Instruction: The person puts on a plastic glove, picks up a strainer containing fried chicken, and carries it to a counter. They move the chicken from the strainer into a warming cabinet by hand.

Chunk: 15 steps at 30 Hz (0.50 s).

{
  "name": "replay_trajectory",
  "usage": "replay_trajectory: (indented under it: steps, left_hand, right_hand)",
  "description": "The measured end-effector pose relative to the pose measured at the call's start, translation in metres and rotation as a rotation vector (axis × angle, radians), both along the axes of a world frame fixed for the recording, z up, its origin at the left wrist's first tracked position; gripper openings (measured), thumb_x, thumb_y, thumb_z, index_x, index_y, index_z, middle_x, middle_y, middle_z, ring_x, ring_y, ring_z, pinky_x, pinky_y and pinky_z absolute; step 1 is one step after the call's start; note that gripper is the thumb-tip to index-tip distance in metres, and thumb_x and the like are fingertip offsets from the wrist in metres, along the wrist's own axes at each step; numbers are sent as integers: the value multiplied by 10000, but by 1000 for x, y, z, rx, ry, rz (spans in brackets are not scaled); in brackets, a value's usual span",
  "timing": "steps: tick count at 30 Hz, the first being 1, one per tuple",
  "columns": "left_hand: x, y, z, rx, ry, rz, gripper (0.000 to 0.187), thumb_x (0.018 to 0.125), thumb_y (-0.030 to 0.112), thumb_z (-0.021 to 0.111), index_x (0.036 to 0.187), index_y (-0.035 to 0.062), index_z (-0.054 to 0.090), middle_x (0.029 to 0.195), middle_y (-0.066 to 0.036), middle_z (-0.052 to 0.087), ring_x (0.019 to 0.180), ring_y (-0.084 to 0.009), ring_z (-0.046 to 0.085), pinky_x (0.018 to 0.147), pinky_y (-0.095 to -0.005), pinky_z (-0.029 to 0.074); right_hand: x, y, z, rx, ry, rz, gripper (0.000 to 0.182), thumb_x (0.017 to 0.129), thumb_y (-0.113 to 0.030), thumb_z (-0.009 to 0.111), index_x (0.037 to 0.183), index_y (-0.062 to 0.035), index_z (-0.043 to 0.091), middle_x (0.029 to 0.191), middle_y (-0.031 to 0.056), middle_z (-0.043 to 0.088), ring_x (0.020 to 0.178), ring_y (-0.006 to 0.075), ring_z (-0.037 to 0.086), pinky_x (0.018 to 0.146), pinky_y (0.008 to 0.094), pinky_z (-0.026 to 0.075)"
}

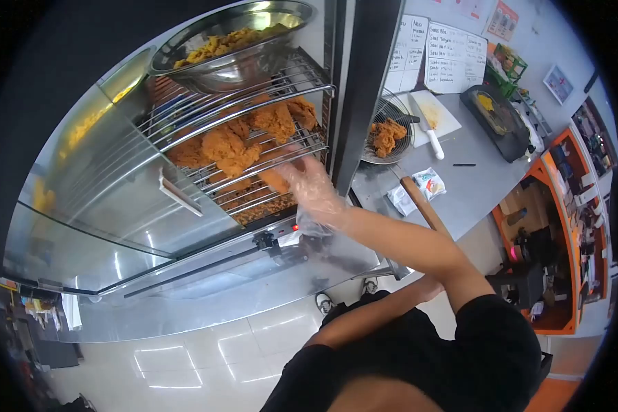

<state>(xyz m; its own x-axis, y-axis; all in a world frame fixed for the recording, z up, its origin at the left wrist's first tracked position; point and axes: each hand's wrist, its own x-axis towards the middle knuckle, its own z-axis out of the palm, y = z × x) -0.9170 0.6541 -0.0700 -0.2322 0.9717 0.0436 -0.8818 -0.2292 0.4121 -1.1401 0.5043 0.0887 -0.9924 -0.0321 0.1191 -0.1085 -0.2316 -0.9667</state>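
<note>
Several pieces of fried chicken [230,147] are lying on the wire rack [254,103] inside the glass warming cabinet [117,206], under a steel bowl [237,65] holding more fried food. One gloved hand [309,185] is reaching into the rack's open front, its fingers curling around a fried piece [276,180] at the rack's near edge, just below the larger pieces; which hand it is I cannot tell for sure, though it looks like the right. The other arm is folding low against the body, its hand hidden. Further right, a wire basket [398,147] with more chicken is sitting on the counter [474,185], beside a white cutting board [438,113].
</note>
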Motion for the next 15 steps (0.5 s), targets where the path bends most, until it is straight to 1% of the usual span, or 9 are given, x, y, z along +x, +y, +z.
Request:
replay_trajectory:
  steps: [2,3,5,6,7,9,10,12,15]
  left_hand:
    - [-6,10,-2,55,-40,-73,354,924,339,585,1157,78,530,1109,-57,591,1016,-166,587,867,-371,487]
    - [-11,5,13,55,-30,-74,354,924,339,585,1157,78,530,1109,-57,591,1016,-166,587,867,-371,487]
    - [-18,-9,41,-248,-72,-99,366,911,305,614,1184,96,489,991,-124,638,825,-185,642,713,-309,523]
    - [-22,-15,50,-253,-60,-104,366,911,305,614,1184,96,489,991,-124,638,825,-185,642,713,-309,523]
    - [-25,-19,58,-294,-47,-132,374,909,299,615,1188,93,476,992,-131,637,824,-195,641,704,-311,526]
    - [-30,-20,61,-337,-24,-169,382,907,293,616,1191,89,463,993,-139,636,822,-204,640,696,-314,529]
    - [-29,-20,60,-389,-20,-177,385,909,286,612,1198,86,455,1001,-138,629,818,-210,638,702,-318,531]
    - [-23,-17,47,-454,-12,-196,388,910,279,608,1204,82,447,1010,-136,622,815,-216,637,708,-321,533]
    - [-13,-5,21,-325,-65,-122,372,918,269,591,1202,76,448,1040,-125,598,853,-224,628,731,-323,532]
  right_hand:
    - [-15,-13,-12,-232,6,-71,370,887,-79,612,1222,-27,463,1070,64,595,942,154,576,832,286,479]
    - [-27,-19,-21,-232,16,-70,370,887,-79,612,1222,-27,463,1070,64,595,942,154,576,832,286,479]
    - [-56,-24,-39,-239,397,-154,334,888,-32,583,1206,-47,482,1077,49,590,934,158,588,812,280,486]
    - [-66,-24,-45,36,418,-372,310,893,-143,611,1178,-57,522,1068,73,619,934,219,618,807,321,500]
    - [-75,-23,-50,33,429,-381,310,893,-143,611,1178,-57,522,1068,73,619,934,219,618,807,321,500]
    - [-90,-20,-57,831,104,-592,368,889,-304,611,1157,-57,556,1066,122,641,959,300,624,834,384,503]
    - [-107,-17,-77,914,130,-573,493,870,-436,567,1191,-61,560,1071,147,651,967,341,628,852,455,491]
    - [-103,-11,-53,1099,36,-437,479,859,-412,574,1178,-55,568,1070,150,649,975,338,623,846,455,490]
    - [-88,-7,-5,1312,-21,-175,459,842,-377,585,1159,-45,579,1070,155,645,987,334,616,836,455,489]
